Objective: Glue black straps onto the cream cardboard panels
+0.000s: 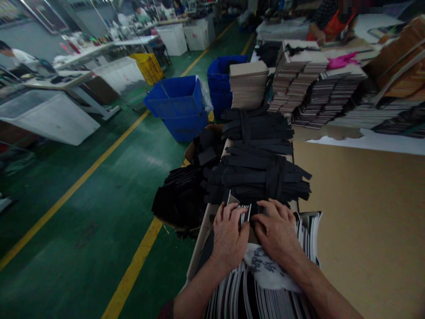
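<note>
Head view: your left hand and right hand are on the upright panels, lower centre of the frame. Can't tell if either grip is pinching one. Looks like you're parting them; next move probably calls for careful fingertip control.

Dim, murky light here: the left hand and right hand show muted but readable, while the black strip bundles just beyond lose detail in gloom. Left of the grip, soft glare smears the green floor; farther left, a white bin stretches, blurred, toward the edge.
</note>
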The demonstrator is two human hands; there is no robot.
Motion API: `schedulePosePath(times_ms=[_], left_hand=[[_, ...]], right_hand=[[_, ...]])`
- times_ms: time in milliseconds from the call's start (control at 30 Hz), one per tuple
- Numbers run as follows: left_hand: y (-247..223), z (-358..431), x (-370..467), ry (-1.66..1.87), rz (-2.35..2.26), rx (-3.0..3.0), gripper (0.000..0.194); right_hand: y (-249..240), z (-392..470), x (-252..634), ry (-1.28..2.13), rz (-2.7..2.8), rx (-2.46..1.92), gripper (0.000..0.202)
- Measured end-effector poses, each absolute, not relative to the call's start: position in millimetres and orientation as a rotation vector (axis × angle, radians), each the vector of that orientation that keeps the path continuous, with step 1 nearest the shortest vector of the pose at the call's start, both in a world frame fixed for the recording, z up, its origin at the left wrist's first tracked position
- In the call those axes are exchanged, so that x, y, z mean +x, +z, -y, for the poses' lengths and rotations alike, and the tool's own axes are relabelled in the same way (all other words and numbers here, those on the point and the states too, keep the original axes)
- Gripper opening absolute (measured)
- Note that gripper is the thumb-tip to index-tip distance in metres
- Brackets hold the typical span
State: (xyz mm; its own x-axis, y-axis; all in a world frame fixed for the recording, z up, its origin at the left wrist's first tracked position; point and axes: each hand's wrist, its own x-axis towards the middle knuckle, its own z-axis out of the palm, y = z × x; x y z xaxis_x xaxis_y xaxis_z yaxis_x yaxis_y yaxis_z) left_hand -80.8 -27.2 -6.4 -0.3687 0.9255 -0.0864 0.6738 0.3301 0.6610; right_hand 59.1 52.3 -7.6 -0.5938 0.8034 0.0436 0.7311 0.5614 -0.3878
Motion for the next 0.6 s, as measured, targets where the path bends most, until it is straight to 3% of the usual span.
schedulePosePath(times_ms=[600], left_hand=[[-8.8,26.6,-83.1,0.727,-2.167,1.472,0.04]], right_hand=[[-3.7,-52.4,56.3,0.538,2.547,-1.302,0.026]])
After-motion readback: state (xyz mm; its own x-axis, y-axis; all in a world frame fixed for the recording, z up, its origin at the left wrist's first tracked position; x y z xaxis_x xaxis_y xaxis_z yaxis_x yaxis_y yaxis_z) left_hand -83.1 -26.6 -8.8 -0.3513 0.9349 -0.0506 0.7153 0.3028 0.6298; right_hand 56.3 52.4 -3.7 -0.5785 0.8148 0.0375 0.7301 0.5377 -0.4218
